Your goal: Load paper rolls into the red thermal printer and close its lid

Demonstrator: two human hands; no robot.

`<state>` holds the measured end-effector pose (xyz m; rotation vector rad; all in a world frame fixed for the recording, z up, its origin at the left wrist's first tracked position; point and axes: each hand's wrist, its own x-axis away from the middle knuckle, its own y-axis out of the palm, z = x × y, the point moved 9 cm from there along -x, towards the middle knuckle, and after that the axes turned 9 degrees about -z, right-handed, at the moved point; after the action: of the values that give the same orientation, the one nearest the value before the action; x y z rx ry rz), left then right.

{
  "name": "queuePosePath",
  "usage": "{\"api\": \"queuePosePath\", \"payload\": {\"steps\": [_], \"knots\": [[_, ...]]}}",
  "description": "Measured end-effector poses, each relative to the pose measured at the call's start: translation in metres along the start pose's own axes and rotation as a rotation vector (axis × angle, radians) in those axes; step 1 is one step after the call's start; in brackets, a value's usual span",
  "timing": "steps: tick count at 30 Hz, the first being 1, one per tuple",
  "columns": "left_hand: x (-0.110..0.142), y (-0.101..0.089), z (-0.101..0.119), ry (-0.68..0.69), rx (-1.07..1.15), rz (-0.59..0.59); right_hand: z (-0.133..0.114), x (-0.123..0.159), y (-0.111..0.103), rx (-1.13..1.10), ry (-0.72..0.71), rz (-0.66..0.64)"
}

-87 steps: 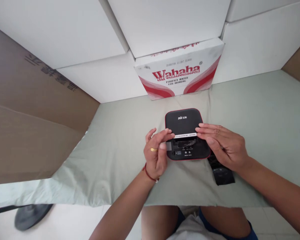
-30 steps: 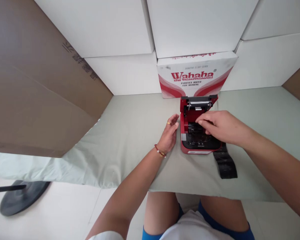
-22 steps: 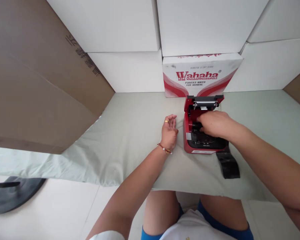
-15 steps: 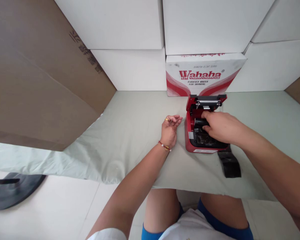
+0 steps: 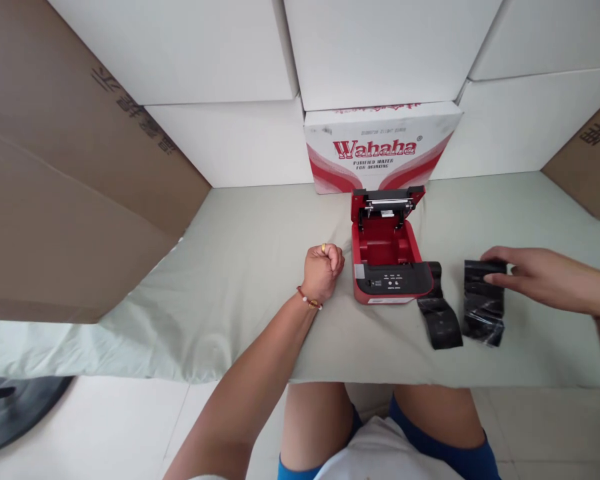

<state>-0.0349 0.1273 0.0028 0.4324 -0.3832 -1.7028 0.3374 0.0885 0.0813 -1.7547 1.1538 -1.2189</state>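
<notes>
A red and black label printer (image 5: 387,257) stands on the cloth-covered table with its lid raised, and its red inner compartment shows no roll. To its right, my right hand (image 5: 535,273) grips the top of a roll of black ribbon (image 5: 484,300) between thumb and fingers; a loose length hangs down from the roll. Between that roll and the printer lies another strip of black ribbon (image 5: 441,320). My left hand (image 5: 324,272), with a ring and a beaded bracelet, rests on the cloth left of the printer, its fingers curled into a fist; nothing shows in it.
Behind the printer stands a white and red Wahaha water carton (image 5: 380,150) against stacked white boxes (image 5: 220,143). A large brown carton (image 5: 80,173) fills the left side of the table (image 5: 250,267). A black round base (image 5: 20,407) stands on the floor at lower left.
My right hand has lifted the black ribbon roll out of the printer and carried it right. My left hand's fingers have curled into a fist. The view has shifted slightly.
</notes>
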Motion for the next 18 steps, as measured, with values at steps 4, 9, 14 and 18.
{"api": "queuePosePath", "payload": {"steps": [4,9,14,18], "knots": [[0.001,-0.005,0.000,0.010,-0.047,0.029,-0.012,-0.016,0.030,-0.007,-0.034,-0.032],[0.003,-0.015,0.007,0.075,-0.146,0.134,-0.071,-0.030,0.041,-0.003,-0.245,0.025],[0.005,-0.016,0.016,0.098,-0.262,0.164,-0.085,-0.038,0.065,0.119,-0.181,-0.128],[0.007,-0.015,0.016,0.036,-0.216,0.159,-0.085,0.015,0.055,-0.108,-0.405,-0.234]]}}
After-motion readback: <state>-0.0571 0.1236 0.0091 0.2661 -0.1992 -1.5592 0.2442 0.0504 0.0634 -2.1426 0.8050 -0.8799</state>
